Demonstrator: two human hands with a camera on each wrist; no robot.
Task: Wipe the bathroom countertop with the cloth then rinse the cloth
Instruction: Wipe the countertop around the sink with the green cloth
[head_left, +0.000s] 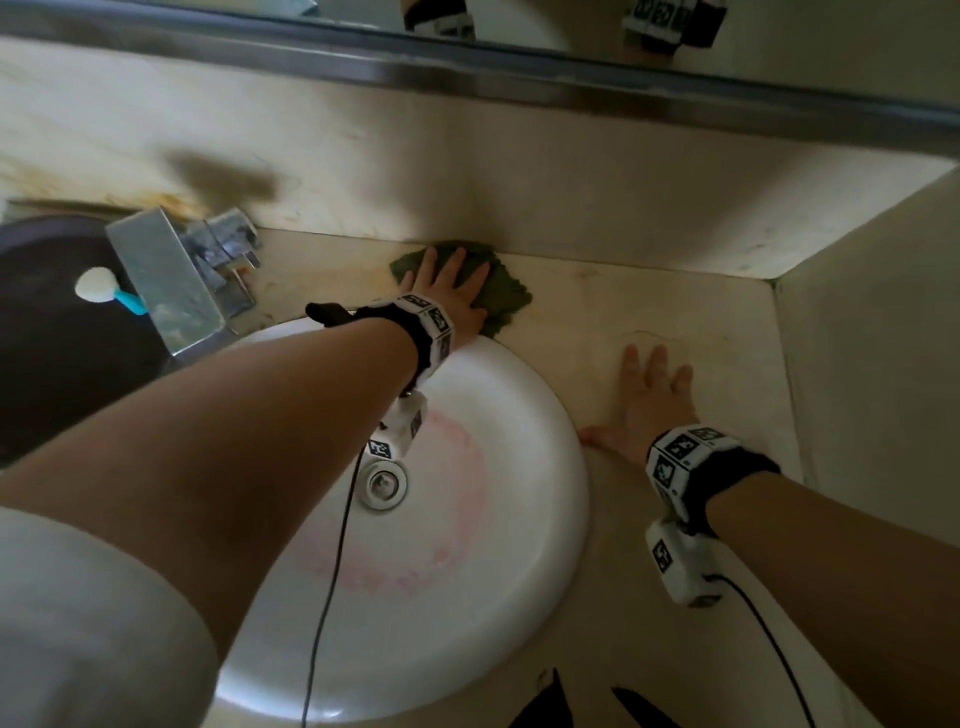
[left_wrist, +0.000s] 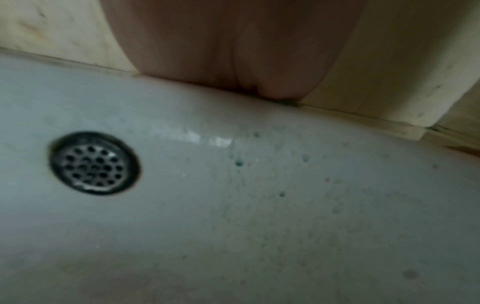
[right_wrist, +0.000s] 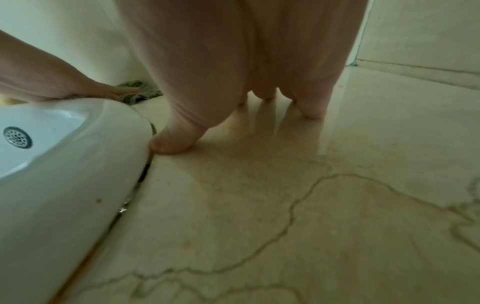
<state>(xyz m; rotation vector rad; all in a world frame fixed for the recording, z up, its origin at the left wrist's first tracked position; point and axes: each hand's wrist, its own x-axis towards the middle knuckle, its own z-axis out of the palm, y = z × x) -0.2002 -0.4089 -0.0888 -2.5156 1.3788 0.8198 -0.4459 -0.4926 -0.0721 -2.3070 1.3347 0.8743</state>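
Behind the sink (head_left: 545, 415), left hand (head_left: 447, 291) presses flat, fingers spread, on green cloth (head_left: 506, 299) against back wall; right hand (head_left: 644, 405) splayed flat on countertop (head_left: 727, 332), holding nothing.

Two hands, a left hand (head_left: 445, 283) and a right hand (head_left: 647, 400), one green cloth (head_left: 506, 296), one white sink (head_left: 545, 519) with one drain (head_left: 385, 483), one chrome tap (head_left: 176, 280), one desk (head_left: 701, 322), two wrist bands (head_left: 431, 327), one mirror (head_left: 519, 21), one blue-handled brush (head_left: 111, 293)

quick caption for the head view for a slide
Left hand presses a green cloth flat on the countertop behind the white sink; right hand rests open beside it.
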